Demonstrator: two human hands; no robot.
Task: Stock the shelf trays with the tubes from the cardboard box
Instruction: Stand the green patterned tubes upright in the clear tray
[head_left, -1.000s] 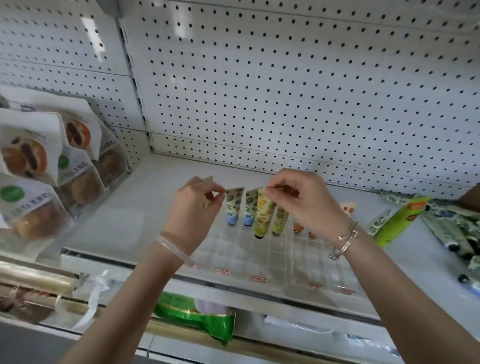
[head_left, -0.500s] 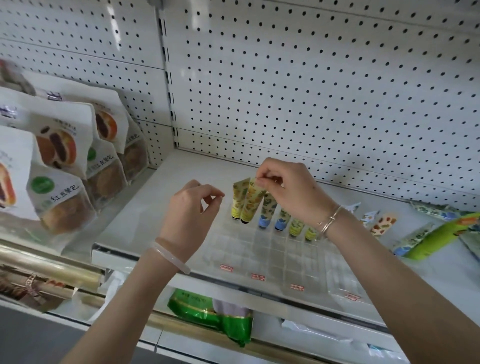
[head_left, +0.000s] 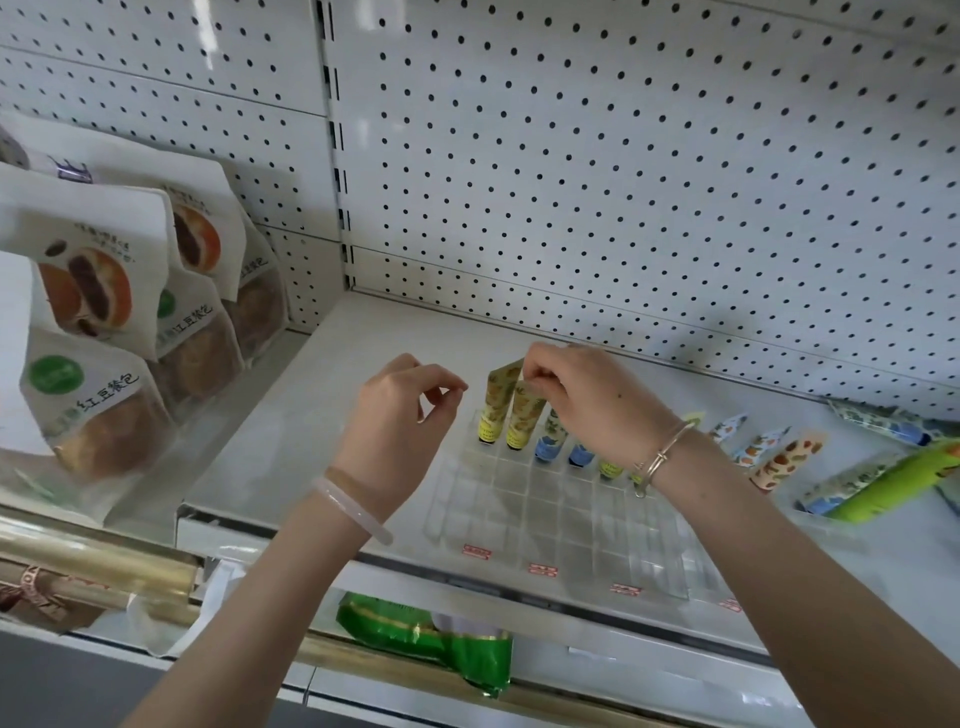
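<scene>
Right hand (head_left: 587, 400): thumb and forefinger pressed together on the crimped top edge of a yellow tube (head_left: 521, 423); remaining fingers curled in behind. The tube stands cap-down, nearly upright, in the back row of the clear tray (head_left: 545, 525). A second yellow tube (head_left: 493, 410) stands just beside it on the left, leaning slightly; its top lies so close to the fingertips that I cannot tell whether they touch it as well.

Left hand (head_left: 395, 415): raised above the tray's left rear corner, fingers loosely curled, thumb and forefinger tips near each other but with a gap between, holding nothing and touching nothing.

Tray contents: blue tubes (head_left: 549, 444) follow to the right of the yellow pair in the same back row, then more tubes partly hidden under the right wrist. The rows of cells nearer the front show bare. The tray's front edge sits close to the front lip of the shelf (head_left: 311, 415).

Open room: bare shelf surface lies left of the tray and behind it, up to the pegboard (head_left: 623, 182). To the right, loose tubes (head_left: 779, 460) and a green carton (head_left: 893, 483) lie on the shelf. Bread bags (head_left: 98, 364) occupy the neighbouring bay on the left, well apart from the tray.
</scene>
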